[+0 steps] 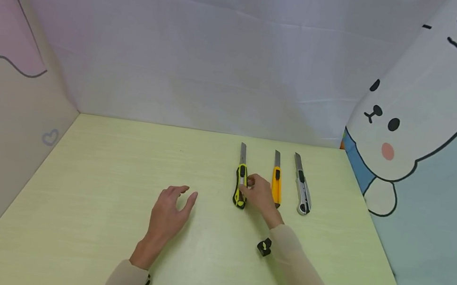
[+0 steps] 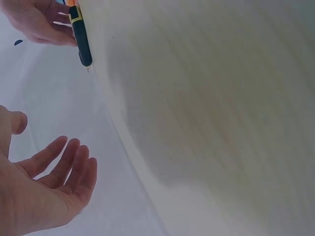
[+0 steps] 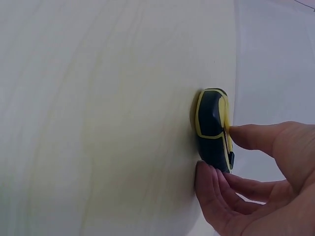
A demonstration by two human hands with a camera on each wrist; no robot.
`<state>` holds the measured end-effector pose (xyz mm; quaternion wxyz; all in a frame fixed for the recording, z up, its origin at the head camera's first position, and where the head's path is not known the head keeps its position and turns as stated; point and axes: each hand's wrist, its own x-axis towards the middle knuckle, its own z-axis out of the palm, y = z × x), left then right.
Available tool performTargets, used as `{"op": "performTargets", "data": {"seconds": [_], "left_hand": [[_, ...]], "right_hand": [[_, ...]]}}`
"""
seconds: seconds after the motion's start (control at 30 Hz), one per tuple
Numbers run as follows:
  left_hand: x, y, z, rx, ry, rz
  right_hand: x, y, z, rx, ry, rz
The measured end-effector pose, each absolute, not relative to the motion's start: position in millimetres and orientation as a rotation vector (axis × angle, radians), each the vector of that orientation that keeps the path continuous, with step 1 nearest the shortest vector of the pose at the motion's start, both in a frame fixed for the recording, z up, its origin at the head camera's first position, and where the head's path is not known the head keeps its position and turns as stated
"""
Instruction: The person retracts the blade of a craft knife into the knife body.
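Observation:
A black and yellow-green utility knife (image 1: 243, 172) lies on the table with its blade extended toward the back wall. My right hand (image 1: 260, 195) is at its right side. In the right wrist view, the thumb rests on the knife's (image 3: 210, 115) top and the curled fingers touch its side, pinching it against the tabletop. My left hand (image 1: 169, 213) is held apart to the left, fingers loosely bent and holding nothing. In the left wrist view its palm (image 2: 44, 196) is bare. Part of the knife's handle is hidden by the right thumb.
To the right lie an orange utility knife (image 1: 276, 179), partly covered by my right hand, and a silver-grey one (image 1: 303, 192), both with blades extended. The pale table (image 1: 99, 183) meets a white cloth wall (image 1: 199, 63) at the back and printed side panels.

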<state>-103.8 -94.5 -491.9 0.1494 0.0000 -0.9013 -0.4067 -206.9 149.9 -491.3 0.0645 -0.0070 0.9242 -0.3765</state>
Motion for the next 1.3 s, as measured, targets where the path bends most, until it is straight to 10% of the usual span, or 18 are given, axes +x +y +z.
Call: {"op": "performTargets", "data": {"seconds": [1.3], "left_hand": [[-107.1, -79.4, -494.8, -0.049, -2.522, -1.215]], "right_hand": [[-207.7, 140.8, -488.3, 0.073, 2.753, -1.192]]}}
